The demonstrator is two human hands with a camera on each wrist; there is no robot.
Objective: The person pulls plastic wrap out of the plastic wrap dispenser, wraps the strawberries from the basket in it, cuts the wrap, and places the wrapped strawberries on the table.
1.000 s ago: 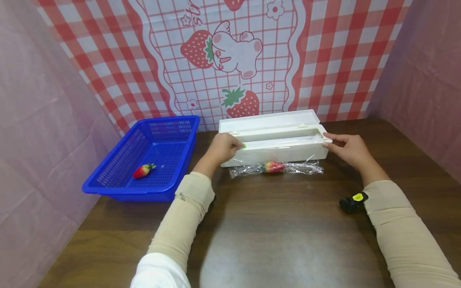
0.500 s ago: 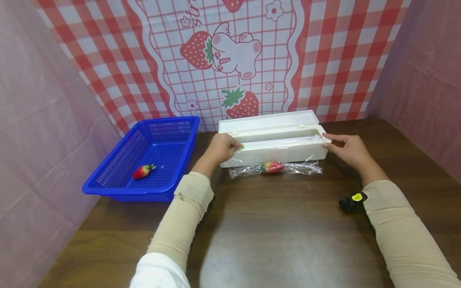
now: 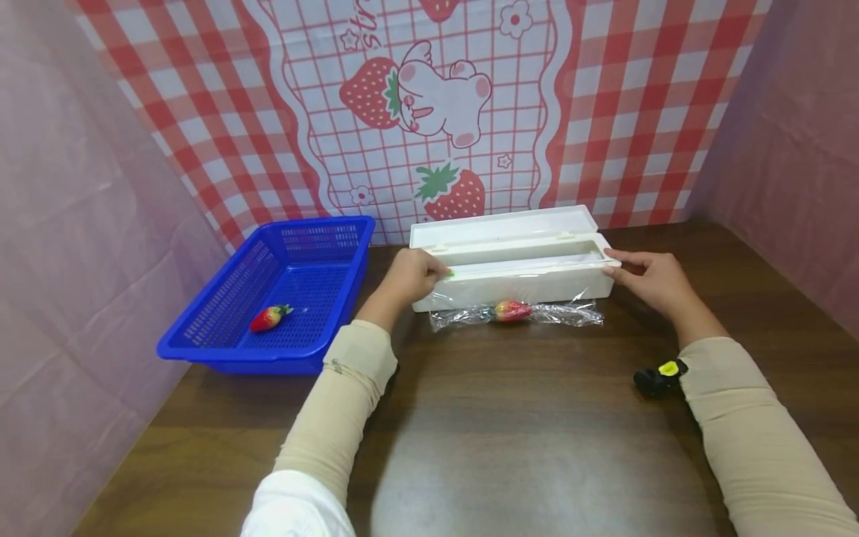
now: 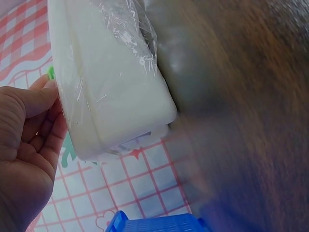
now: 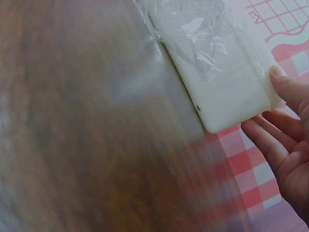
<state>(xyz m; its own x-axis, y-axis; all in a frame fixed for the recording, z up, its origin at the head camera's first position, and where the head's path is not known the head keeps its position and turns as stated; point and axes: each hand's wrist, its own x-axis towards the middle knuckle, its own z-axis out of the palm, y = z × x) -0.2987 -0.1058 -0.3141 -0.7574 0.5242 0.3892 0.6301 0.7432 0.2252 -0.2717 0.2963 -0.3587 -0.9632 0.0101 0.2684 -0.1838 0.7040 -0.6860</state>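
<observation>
A long white cling film dispenser box (image 3: 530, 285) stands at the back of the table, its lid (image 3: 503, 225) raised. At its left end my left hand (image 3: 412, 276) pinches a small green slide cutter (image 4: 50, 73) on the front edge. My right hand (image 3: 654, 282) grips the box's right end, thumb (image 5: 276, 71) on the front edge and fingers round the end face. Clear film (image 4: 123, 24) hangs over the box front. Below it lies a strawberry (image 3: 513, 310) wrapped in film (image 3: 570, 315), the film spread out to both sides along the box.
On the left stands a blue plastic basket (image 3: 235, 355) with one unwrapped strawberry (image 3: 270, 318) inside. A checked strawberry-print cloth (image 3: 617, 97) hangs right behind the box. A black wrist device with a yellow label (image 3: 659, 378) shows by the right sleeve. Wooden tabletop (image 3: 523, 425) stretches in front.
</observation>
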